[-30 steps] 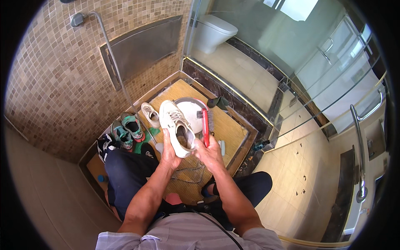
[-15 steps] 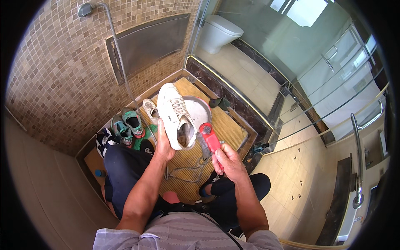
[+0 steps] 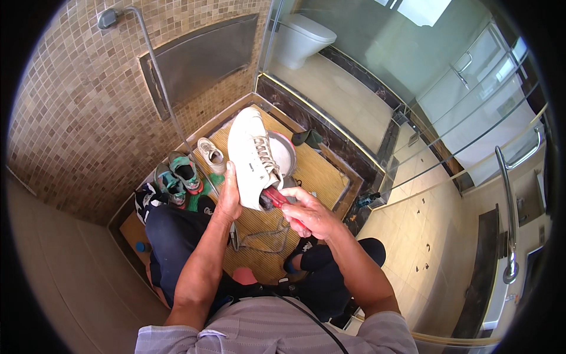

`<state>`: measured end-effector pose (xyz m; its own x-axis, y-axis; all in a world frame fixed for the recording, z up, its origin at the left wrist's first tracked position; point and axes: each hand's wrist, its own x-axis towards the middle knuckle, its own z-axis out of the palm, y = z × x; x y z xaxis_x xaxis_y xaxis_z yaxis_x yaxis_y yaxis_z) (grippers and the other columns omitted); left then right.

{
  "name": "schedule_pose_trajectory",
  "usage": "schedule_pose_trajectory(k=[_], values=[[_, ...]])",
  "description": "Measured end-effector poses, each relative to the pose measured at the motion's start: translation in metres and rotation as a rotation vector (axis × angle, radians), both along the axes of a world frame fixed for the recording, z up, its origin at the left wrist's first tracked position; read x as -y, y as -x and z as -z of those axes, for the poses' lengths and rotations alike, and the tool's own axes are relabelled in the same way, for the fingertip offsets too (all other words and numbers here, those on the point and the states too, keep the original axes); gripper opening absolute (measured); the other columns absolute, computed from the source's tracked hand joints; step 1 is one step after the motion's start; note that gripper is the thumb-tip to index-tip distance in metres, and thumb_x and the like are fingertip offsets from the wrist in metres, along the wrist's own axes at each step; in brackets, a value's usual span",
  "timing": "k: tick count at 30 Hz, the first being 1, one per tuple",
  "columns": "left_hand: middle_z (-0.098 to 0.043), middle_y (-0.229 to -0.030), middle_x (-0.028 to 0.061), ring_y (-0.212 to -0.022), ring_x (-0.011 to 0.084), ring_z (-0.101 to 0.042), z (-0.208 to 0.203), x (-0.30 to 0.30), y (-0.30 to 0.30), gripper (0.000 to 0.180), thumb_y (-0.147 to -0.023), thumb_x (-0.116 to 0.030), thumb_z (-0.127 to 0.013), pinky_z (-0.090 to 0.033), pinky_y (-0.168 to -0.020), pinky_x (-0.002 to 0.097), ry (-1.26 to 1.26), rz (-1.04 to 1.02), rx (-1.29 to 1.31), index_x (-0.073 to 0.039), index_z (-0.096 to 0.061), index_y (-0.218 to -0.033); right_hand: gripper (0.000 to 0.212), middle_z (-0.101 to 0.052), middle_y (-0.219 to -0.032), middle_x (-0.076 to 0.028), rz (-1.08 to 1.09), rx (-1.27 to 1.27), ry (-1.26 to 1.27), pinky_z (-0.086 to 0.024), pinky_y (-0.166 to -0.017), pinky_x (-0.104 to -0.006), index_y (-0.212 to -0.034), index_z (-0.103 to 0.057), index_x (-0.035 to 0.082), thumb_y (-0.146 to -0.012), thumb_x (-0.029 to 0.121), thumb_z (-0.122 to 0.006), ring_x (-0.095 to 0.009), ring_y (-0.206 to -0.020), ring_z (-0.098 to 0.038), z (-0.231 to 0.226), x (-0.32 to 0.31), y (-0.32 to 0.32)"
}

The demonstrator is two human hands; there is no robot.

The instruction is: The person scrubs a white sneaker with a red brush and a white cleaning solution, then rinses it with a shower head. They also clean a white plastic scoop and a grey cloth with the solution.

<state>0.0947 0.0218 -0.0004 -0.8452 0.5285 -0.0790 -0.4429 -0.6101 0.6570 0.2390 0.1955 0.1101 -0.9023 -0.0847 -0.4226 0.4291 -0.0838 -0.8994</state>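
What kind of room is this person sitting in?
A bathroom, most likely inside the shower stall: a toilet stands beyond the glass wall, and a shower hose runs down the mosaic tiles.

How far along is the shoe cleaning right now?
Done: nothing visibly finished. In hand: left hand holds the white lace-up sneaker up, while right hand pushes the red-handled brush into its opening. Left: a small white shoe and green sneakers wait on the floor.

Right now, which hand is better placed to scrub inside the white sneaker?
Probably the right hand: it grips the red brush, whose head sits at the white sneaker opening. The left hand holds the sneaker.
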Motion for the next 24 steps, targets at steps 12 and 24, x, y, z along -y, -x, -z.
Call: schedule_pose_trajectory(k=[12,24], values=[[-0.064,-0.137,0.0153,-0.121,0.0256,-0.065,-0.003,0.0,-0.005,0.081,-0.106,-0.066,-0.032,-0.053,-0.104,0.0387,0.081,0.067,0.015,0.001,-0.047,-0.148,0.041,-0.073,-0.102,-0.02,-0.483,-0.448,-1.382,-0.055,-0.077,-0.0464,-0.141,-0.059,0.013,-0.102,0.028,-0.057,-0.035,-0.092,-0.071,-0.02,0.004,0.02],[-0.069,-0.117,0.0136,-0.101,0.0178,-0.065,0.005,-0.014,0.003,0.07,-0.108,-0.057,-0.044,-0.053,-0.089,0.0323,0.434,-0.167,-0.094,0.007,-0.062,-0.13,0.034,-0.06,-0.081,-0.004,-0.285,0.332,0.176,-0.03,-0.035,-0.0193,-0.128,-0.054,0.003,-0.109,0.032,-0.049,-0.005,-0.05,-0.047,0.021,-0.043,0.026]])
